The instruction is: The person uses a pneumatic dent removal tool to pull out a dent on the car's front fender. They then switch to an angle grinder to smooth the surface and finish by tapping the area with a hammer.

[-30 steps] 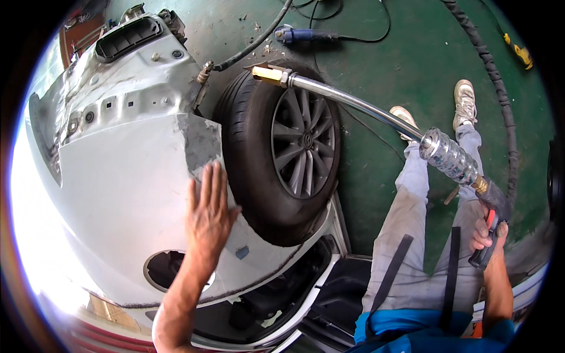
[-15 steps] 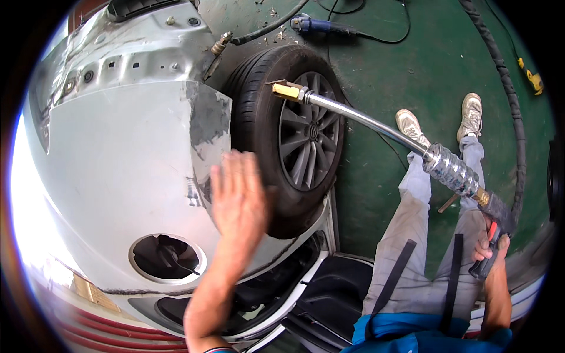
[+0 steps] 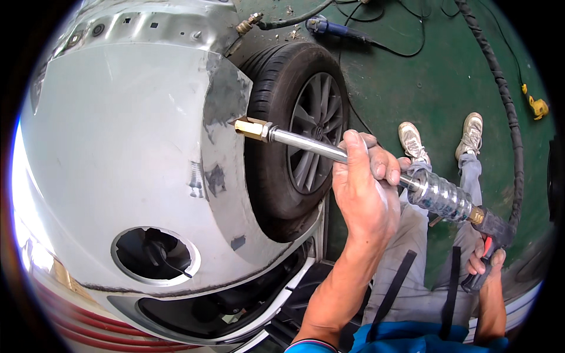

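Note:
A slide hammer dent puller crosses the view, its chrome rod pointing left to a brass-coloured tip. My left hand is closed round the rod, between the tip and the ribbed chrome weight. With my right hand I grip the black pistol handle, which has a red trigger, by my thigh. The tip overlaps the edge of a silver-white car rear panel, at a grey sanded patch; I cannot tell whether it touches.
Below the rod stands the car's wheel. The panel has a round fuel-filler opening. A blue angle grinder lies on the green floor with its cord. A thick black cable runs to the handle; a yellow clamp-like piece lies right.
My left hand has left the panel and taken hold of the rod. The puller's tip has moved left and down to the panel's edge. The view has shifted slightly.

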Motion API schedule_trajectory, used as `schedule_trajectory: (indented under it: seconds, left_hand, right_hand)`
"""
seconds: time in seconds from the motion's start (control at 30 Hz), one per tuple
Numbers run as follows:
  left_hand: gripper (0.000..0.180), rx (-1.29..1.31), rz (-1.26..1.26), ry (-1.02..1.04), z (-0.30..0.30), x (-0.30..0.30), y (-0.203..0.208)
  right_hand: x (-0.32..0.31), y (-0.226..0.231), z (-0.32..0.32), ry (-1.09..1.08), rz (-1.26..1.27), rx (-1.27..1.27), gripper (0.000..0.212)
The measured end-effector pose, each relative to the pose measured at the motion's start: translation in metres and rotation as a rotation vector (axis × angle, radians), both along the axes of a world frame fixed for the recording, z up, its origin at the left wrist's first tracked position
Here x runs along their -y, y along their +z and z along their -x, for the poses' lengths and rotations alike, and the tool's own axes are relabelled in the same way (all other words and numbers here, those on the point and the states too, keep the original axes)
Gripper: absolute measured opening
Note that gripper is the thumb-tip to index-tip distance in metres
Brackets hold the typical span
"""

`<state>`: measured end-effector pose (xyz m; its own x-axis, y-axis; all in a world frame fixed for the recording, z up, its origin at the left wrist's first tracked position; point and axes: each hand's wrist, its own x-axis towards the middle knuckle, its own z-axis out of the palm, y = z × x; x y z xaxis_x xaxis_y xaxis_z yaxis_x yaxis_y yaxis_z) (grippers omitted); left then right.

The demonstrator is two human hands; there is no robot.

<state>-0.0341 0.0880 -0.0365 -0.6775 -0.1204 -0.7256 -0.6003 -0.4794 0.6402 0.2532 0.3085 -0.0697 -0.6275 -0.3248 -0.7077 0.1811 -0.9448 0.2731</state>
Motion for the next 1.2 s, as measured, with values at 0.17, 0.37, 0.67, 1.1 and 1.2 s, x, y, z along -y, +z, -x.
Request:
schedule_trajectory:
  seconds: [0.17, 0.37, 0.67, 1.1, 1.2]
  left_hand:
    - [0.034, 0.030, 0.053, 0.013, 0.005, 0.008, -0.004]
    - [0.032, 0.012, 0.025, 0.020, 0.006, 0.008, -0.004]
    - [0.033, 0.035, 0.000, -0.005, 0.009, 0.010, -0.007]
    - [0.034, 0.015, 0.076, -0.009, 0.006, 0.016, -0.008]
    - [0.034, -0.017, 0.049, -0.040, 0.004, 0.018, -0.016]
  right_hand:
    - [0.005, -0.003, 0.007, 0.025, -0.012, 0.022, 0.053]
    - [0.011, 0.002, 0.026, 0.016, -0.016, 0.036, 0.052]
    - [0.006, -0.001, 0.019, 0.001, 0.003, 0.013, 0.056]
    - [-0.003, -0.010, 0.010, 0.081, 0.019, 0.085, 0.042]
    - [-0.002, -0.009, 0.009, 0.092, 0.007, 0.133, 0.041]
